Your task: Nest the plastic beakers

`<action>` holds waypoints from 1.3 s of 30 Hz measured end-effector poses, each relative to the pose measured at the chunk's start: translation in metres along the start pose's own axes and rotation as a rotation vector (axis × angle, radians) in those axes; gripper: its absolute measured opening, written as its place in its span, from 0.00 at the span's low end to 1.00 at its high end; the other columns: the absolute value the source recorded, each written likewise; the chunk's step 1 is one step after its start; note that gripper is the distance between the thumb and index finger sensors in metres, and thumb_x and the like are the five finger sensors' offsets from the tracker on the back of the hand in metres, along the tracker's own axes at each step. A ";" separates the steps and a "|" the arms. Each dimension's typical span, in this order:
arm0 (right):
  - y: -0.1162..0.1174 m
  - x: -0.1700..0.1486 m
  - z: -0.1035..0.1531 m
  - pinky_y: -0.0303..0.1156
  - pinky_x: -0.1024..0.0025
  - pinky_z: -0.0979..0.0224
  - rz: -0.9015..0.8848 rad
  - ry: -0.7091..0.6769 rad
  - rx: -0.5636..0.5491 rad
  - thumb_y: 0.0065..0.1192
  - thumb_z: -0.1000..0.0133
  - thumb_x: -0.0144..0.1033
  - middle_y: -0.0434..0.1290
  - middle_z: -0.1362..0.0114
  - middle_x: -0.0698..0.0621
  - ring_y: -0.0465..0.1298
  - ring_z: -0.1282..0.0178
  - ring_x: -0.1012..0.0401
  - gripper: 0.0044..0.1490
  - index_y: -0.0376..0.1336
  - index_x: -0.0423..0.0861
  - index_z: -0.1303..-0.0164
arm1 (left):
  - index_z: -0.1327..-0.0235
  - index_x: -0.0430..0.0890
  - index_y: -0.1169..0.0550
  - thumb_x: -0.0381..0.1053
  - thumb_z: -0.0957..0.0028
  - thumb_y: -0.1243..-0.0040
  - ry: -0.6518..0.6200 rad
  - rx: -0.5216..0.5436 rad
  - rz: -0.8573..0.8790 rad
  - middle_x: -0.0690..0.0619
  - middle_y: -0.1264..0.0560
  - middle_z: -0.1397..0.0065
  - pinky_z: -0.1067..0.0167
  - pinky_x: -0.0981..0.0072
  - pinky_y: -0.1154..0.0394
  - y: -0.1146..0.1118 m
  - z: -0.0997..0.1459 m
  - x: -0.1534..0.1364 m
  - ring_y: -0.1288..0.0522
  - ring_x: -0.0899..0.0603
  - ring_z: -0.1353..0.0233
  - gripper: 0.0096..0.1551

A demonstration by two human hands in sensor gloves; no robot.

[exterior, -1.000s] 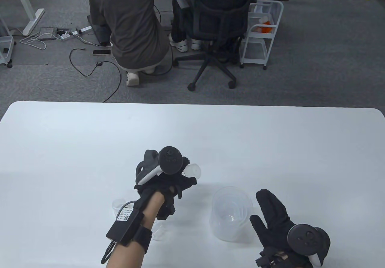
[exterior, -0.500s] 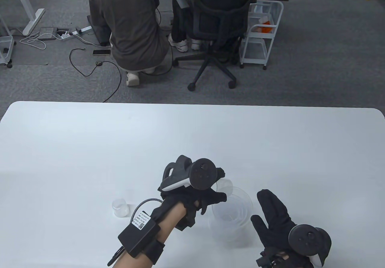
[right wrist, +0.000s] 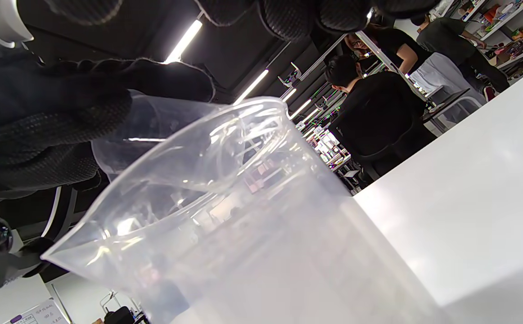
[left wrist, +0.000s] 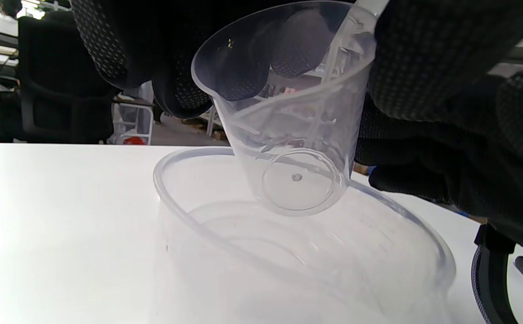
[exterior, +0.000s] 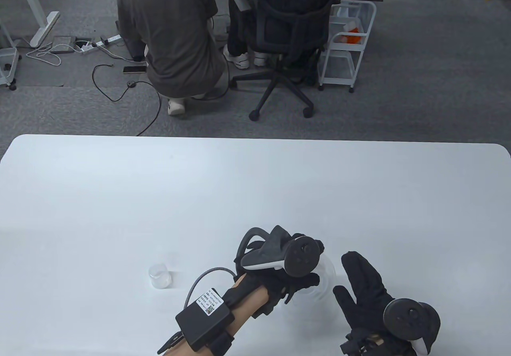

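Note:
My left hand (exterior: 297, 282) grips a small clear beaker (left wrist: 288, 117) by its upper wall and holds it tilted just above the mouth of the large clear beaker (left wrist: 297, 252). The large beaker stands on the white table (exterior: 255, 188), mostly hidden under my left hand in the table view (exterior: 328, 271), and holds smaller beakers nested inside. My right hand (exterior: 361, 288) lies open with fingers spread just right of the large beaker; I cannot tell whether it touches it. The large beaker fills the right wrist view (right wrist: 252, 234). A tiny clear beaker (exterior: 160, 276) stands alone to the left.
Beyond the table's far edge a person crouches (exterior: 167, 32) and another sits in a black office chair (exterior: 285, 36). A white cart (exterior: 346, 40) stands to their right.
My left hand has carried the small beaker right and toward me, from the open table to over the large beaker's mouth. My right hand has stayed in place.

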State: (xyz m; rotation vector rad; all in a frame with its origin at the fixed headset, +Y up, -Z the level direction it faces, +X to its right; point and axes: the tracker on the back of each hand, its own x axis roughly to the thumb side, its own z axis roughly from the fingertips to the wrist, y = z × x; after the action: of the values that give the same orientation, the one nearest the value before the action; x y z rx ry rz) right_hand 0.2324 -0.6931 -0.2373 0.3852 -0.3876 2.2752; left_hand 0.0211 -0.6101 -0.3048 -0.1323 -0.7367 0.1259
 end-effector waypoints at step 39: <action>0.001 0.002 0.001 0.57 0.37 0.28 0.004 -0.014 0.009 0.51 0.44 0.61 0.55 0.17 0.36 0.56 0.21 0.35 0.47 0.49 0.41 0.24 | 0.28 0.50 0.32 0.62 0.53 0.39 0.696 -0.030 -0.011 0.43 0.40 0.20 0.33 0.38 0.32 -0.035 0.138 -0.183 0.31 0.30 0.24 0.39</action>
State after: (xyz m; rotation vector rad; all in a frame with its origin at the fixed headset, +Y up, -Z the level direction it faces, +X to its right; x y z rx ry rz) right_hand 0.2306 -0.6926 -0.2361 0.4053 -0.3852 2.2798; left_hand -0.2040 -0.6635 -0.3193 -0.1872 -0.0456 0.0509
